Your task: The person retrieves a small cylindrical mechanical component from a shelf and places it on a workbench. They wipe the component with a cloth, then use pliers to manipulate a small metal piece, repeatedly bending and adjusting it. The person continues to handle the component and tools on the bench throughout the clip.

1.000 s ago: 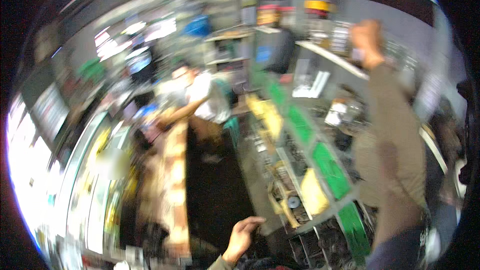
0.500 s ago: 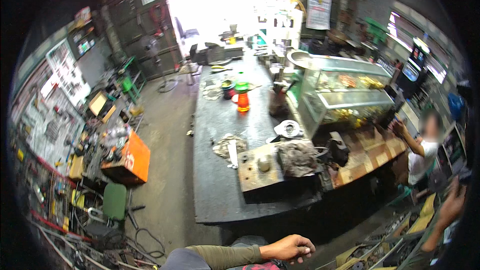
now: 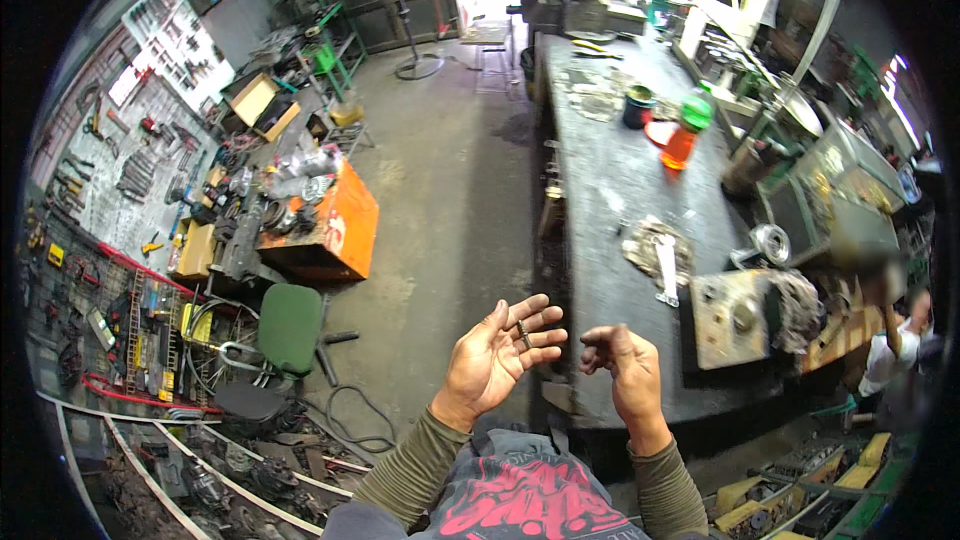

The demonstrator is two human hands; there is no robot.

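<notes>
Both hands are raised in front of my body, beside the near end of a dark workbench (image 3: pixel 640 210). My left hand (image 3: pixel 482 365) is palm up with its fingers stretched. A small dark, narrow metal piece (image 3: pixel 523 336) lies across those fingers; its exact kind is too small to tell. My right hand (image 3: pixel 632 370) is a short way to the right, apart from the left one, its fingers curled inward. Whatever the curled fingers may hold is hidden. A wrench-like silver tool (image 3: pixel 667 268) lies on a crumpled rag (image 3: pixel 640 240) on the bench beyond my right hand.
A stained metal block (image 3: pixel 725 325) and an orange bottle with a green top (image 3: pixel 685 135) stand on the bench. Left of the aisle are an orange box (image 3: pixel 352 220), a green chair (image 3: pixel 290 328) and a cable (image 3: pixel 350 410) on the floor. Another person (image 3: pixel 905 335) is at far right.
My view has swung left and down. My hands, far apart before, are now close together in front of me; the left has turned palm up and spread, showing the small metal piece.
</notes>
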